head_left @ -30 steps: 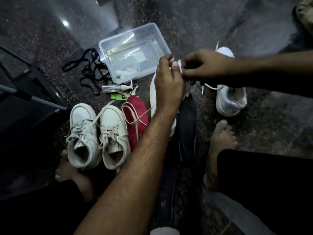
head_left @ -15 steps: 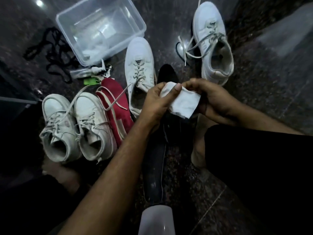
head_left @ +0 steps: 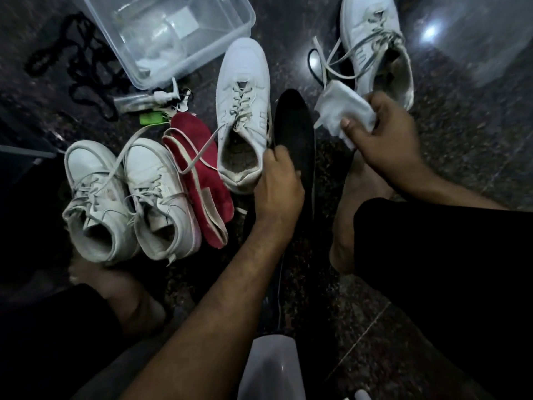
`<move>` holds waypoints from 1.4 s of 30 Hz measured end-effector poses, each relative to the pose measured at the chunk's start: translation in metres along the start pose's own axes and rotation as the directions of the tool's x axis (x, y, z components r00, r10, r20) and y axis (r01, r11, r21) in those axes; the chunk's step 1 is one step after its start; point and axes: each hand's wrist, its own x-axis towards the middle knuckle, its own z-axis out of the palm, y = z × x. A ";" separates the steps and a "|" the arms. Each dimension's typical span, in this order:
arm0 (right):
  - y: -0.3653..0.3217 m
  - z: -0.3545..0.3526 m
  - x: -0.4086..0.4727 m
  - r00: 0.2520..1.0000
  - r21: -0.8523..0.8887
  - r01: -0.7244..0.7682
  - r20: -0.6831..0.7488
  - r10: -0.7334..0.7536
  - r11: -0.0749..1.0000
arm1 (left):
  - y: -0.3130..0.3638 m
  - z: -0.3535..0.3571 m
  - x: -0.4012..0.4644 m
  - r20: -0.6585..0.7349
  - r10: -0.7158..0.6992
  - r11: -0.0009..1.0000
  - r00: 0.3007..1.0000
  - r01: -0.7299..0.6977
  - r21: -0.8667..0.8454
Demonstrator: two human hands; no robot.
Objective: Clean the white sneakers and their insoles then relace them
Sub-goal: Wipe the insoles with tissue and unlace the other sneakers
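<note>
The person sits on a dark speckled stone floor (head_left: 450,116) with both bare feet in view. The left hand (head_left: 278,183) grips the near edge of a black insole (head_left: 294,122), fingers curled round it; the insole lies lengthwise on the floor between the two hands, just beside a white sneaker (head_left: 243,90). The right hand (head_left: 383,137) grips a crumpled white cloth (head_left: 341,111), thumb pressed on its lower edge, above the right foot (head_left: 349,203).

A second white sneaker (head_left: 375,39), laces loose, lies beyond the right hand, near the cloth. A pair of white high-top sneakers (head_left: 124,197) stands side by side at the left, toes pointing away from the person. Red insoles (head_left: 202,180) lie between this pair and the first sneaker, touching the nearer high-top; a loose white lace crosses them.

A clear plastic tub (head_left: 170,33) sits at the upper left, with a small spray bottle (head_left: 144,99) and a green item (head_left: 153,118) just beside its near corner. Black laces (head_left: 86,73) lie in a heap left of the tub.
</note>
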 end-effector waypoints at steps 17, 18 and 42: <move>-0.003 0.010 0.007 0.987 0.173 -0.148 0.093 0.134 0.974 | 0.002 -0.006 0.030 0.072 -0.093 0.995 0.993 0.090 0.045; -0.005 0.009 0.008 0.981 0.242 -0.185 0.101 0.165 0.952 | 0.004 -0.008 0.036 0.042 -0.095 0.995 0.995 0.095 -0.001; -0.001 0.059 0.006 0.690 -0.343 0.581 0.689 -0.223 0.738 | -0.026 0.012 0.036 0.069 -0.186 0.940 0.980 0.198 -0.276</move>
